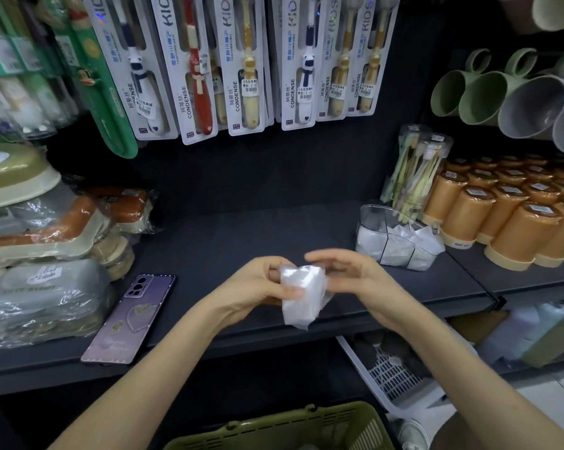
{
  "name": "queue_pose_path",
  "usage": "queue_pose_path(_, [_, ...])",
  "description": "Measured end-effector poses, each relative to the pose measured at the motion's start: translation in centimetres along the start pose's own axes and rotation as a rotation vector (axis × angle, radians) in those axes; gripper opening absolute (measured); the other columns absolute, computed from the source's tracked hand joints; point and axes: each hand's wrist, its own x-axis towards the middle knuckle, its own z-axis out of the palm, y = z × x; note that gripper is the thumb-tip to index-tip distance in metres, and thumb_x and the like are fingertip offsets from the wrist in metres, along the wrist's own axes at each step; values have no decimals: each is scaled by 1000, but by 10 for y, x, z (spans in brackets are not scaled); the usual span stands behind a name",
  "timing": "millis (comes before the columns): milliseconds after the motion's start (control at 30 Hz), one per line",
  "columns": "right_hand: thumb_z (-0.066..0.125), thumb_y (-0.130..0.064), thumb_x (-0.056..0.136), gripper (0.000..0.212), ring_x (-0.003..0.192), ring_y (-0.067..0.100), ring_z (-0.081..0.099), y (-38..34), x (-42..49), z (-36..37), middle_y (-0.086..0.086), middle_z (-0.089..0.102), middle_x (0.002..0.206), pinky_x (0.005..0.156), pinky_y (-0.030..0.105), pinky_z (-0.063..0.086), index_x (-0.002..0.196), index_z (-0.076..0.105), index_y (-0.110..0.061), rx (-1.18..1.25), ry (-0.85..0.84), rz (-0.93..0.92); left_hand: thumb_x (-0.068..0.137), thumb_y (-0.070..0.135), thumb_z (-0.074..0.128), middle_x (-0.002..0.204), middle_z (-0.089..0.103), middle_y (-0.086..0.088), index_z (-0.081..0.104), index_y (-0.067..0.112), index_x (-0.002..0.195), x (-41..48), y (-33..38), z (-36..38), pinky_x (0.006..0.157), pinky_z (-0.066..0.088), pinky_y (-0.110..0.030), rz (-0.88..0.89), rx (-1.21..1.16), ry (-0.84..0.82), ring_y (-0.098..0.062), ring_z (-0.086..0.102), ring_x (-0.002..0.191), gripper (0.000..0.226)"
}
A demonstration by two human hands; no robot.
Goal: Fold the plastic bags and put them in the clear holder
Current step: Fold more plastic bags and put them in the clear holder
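Left of the clear holder (pixel 367 219), in the head view, I see both hands meeting above the dark shelf (pixel 241 235) around one plastic bag (pixel 303 293). The left hand (pixel 261 284) pinches the bag, thumb pressed on its front and fingers curled behind it. The right hand (pixel 349 271) sits between the bag and the holder, its fingers loose and nearly straight, reaching over the bag's top corner; they are blurred, and I cannot tell whether they touch it. The bag is white and partly folded, its lower end hanging free. The holder stands on the shelf with folded white bags (pixel 397 250) in its compartments. Just behind it I make out a clear tube of toothbrushes (pixel 417 167), just right of it orange cups (pixel 501 219); well to its left lies a purple phone (pixel 131 316)
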Motion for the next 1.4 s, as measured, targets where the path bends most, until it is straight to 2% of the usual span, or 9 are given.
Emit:
queue_pose_path(67, [62,-6,78,45,90,17,67,-6,-3,-17,7,71,105,80,24,52,122,60,-13,94,-83,95,75,-1,77,83,69,-2,64,5,93,6,2,3,73,54,-24,55,134,44,-12,66,79,23])
queue_pose_path(167, [74,-12,81,26,81,8,66,-4,1,-24,1,72,90,77,22,50,107,68,-11,-108,87,113,75,-2,77,83,71,1,66,10,89,20,4,11,77,54,-29,134,290,81,-11,67,79,22])
queue_pose_path(300, [75,-15,82,6,65,5,60,6,3,-32,1,70,73,65,18,48,80,73,-9,-406,272,15,80,13,76,95,73,0,69,11,95,36,10,24,83,55,-25,214,231,64,-14,69,92,17])
queue_pose_path(567, [69,-2,84,19,54,-3,54,14,-2,-60,-5,64,64,58,11,44,69,66,-14,-330,457,-23,87,27,67,88,72,4,67,17,97,70,8,60,73,52,-19,228,117,205,-6,68,80,14])
queue_pose_path(700, [68,-6,86,10,57,-2,55,22,0,-77,-1,66,69,60,11,45,76,68,-6,-327,546,-17,68,9,86,103,71,2,56,26,110,84,-7,70,87,55,-31,193,244,132,-12,68,95,54])
queue_pose_path(933, [73,-11,82,5,76,10,58,34,-3,-102,1,66,80,75,25,47,85,70,-9,-121,432,70,72,4,82,104,71,1,55,24,109,110,-5,76,92,52,-40,299,287,113,-17,67,98,50])
queue_pose_path(1133, [73,-10,82,4,76,14,59,17,10,-143,10,69,83,74,26,46,80,72,-6,-120,562,44,65,10,87,133,49,7,39,31,136,146,6,53,98,39,-12,252,373,128,0,48,119,88])
queue_pose_path(1300, [76,-12,79,4,68,3,59,6,39,-171,0,69,73,65,12,46,78,73,-10,-202,505,111,64,25,89,155,24,8,17,23,152,193,8,48,116,24,-28,104,544,3,-8,25,141,114])
queue_pose_path(1400, [77,-11,78,4,74,9,61,4,60,-180,11,71,80,70,19,48,78,74,-8,-246,441,167,54,34,92,153,32,10,21,26,152,209,8,49,116,29,-34,76,506,-39,-9,32,139,121])
